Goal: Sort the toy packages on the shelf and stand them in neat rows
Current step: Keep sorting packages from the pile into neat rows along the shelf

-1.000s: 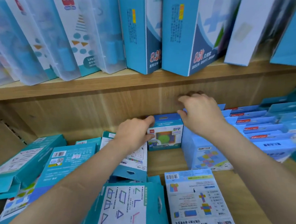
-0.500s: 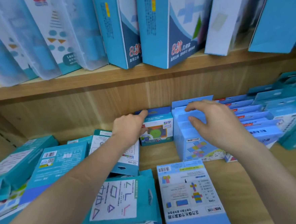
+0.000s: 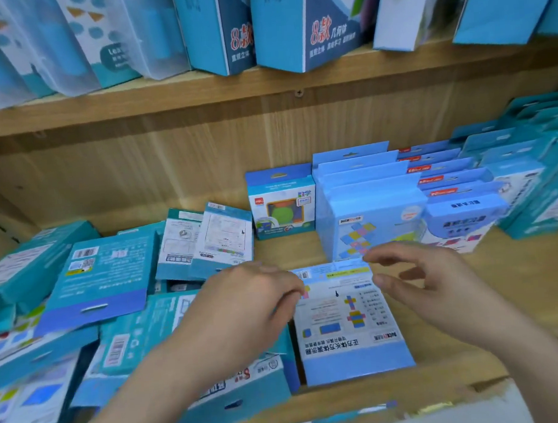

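Here, a flat light-blue cardboard toy package (image 3: 348,322) lies back-up on the wooden shelf (image 3: 523,276), in front of the standing row of blue packages (image 3: 369,201). The left hand (image 3: 245,309) covers its upper-left corner, grip indiscernible; the right hand (image 3: 438,286) hovers loose-fingered at its upper-right corner, grasping nothing.

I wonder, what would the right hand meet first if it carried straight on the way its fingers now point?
Most likely the flat light-blue package lying just ahead of the right hand; the left hand is beyond, though depth is unclear.
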The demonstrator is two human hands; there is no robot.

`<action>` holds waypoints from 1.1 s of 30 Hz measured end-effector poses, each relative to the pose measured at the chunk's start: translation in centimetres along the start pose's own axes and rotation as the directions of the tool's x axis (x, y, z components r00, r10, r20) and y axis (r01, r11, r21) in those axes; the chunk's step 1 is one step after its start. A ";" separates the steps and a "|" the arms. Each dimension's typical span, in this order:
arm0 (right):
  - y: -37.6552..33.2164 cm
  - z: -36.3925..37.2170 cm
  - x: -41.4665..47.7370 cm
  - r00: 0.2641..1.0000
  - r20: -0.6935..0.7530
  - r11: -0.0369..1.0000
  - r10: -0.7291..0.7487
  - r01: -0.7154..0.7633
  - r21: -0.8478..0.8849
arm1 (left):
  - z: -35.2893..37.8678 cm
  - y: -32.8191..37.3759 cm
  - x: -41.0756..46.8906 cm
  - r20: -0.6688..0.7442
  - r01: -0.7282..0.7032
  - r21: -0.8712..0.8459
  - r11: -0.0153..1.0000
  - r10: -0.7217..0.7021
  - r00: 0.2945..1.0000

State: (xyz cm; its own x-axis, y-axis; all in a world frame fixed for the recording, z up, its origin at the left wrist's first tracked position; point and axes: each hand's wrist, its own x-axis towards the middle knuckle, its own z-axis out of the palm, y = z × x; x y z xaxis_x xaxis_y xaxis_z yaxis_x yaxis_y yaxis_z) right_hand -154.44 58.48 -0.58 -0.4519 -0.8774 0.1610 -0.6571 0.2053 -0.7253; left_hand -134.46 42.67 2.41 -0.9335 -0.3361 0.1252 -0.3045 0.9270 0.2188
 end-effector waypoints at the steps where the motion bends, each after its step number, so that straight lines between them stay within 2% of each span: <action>1: 0.3 0.3 -0.6 1.000 0.015 1.000 0.007 -0.007 -0.014 | 0.4 0.7 0.0 0.033 -0.027 0.032 0.999 0.026 0.999; 4: 1.0 1.0 -2.0 0.997 0.080 0.998 0.008 -0.003 -0.066 | 1.2 2.6 0.1 0.115 -0.090 0.126 0.988 0.075 0.991; 7: 1.6 1.4 -3.2 0.979 0.206 0.987 -0.007 0.040 -0.156 | 2.3 5.1 0.5 0.184 -0.094 0.248 0.964 0.048 0.982; 11: 2.5 2.3 -3.8 0.923 0.384 0.950 -0.023 0.140 -0.279 | 5.9 8.9 1.4 0.278 -0.005 0.385 0.923 -0.110 0.954; 14: 4.0 2.4 -3.9 0.915 0.397 0.951 -0.069 0.181 -0.251 | 8.7 10.3 1.9 0.361 0.068 0.475 0.877 -0.265 0.894; 16: 5.1 1.9 -3.8 0.904 0.418 0.954 -0.088 0.198 -0.227 | 10.0 9.9 1.7 0.261 0.109 0.436 0.893 -0.241 0.935; 19: 6.2 0.6 -3.6 0.880 0.464 0.961 -0.099 0.206 -0.185 | 10.2 9.5 0.4 0.217 0.025 0.438 0.899 -0.133 0.967; 21: 6.7 -0.1 -3.3 0.886 0.433 0.959 -0.166 0.248 -0.139 | 9.1 9.6 0.1 0.089 0.037 0.408 0.912 -0.080 0.993; 23: 6.9 -0.6 -3.1 0.899 0.343 0.949 -0.270 0.309 -0.063 | 7.2 10.3 0.3 -0.163 0.122 0.323 0.938 -0.071 0.984; 24: 6.8 -0.9 -3.0 0.911 0.261 0.943 -0.318 0.332 -0.008 | 6.5 10.7 0.7 -0.303 0.165 0.273 0.948 -0.078 0.950; 26: 6.3 -1.9 -3.1 0.954 0.099 0.945 -0.283 0.260 0.196 | 5.4 11.7 1.6 -0.540 0.251 0.106 0.962 -0.156 0.827; 28: 5.8 -3.3 -3.1 0.982 0.077 0.879 -0.175 0.120 0.461 | 4.4 12.5 2.5 -0.644 0.315 -0.174 0.933 -0.350 0.680; 30: 6.0 -4.5 -2.9 0.990 0.092 0.798 -0.103 0.027 0.602 | 3.7 13.3 3.1 -0.581 0.283 -0.503 0.817 -0.562 0.589; 31: 6.2 -5.1 -2.7 0.993 0.090 0.757 -0.070 -0.005 0.653 | 3.6 13.7 3.2 -0.485 0.228 -0.674 0.702 -0.654 0.580; 33: 6.4 -6.0 -2.6 0.997 0.074 0.690 -0.013 -0.045 0.722 | 4.1 14.7 3.4 -0.249 0.143 -0.889 0.436 -0.720 0.648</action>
State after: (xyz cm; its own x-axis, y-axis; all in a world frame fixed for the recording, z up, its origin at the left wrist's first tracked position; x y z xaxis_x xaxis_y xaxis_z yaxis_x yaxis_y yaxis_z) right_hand -161.17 64.67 -1.62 -0.3973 -0.9098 0.1201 0.0027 -0.1320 -0.9912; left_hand -142.90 55.87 2.06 -0.3384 -0.9266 0.1643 -0.0979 0.2083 0.9732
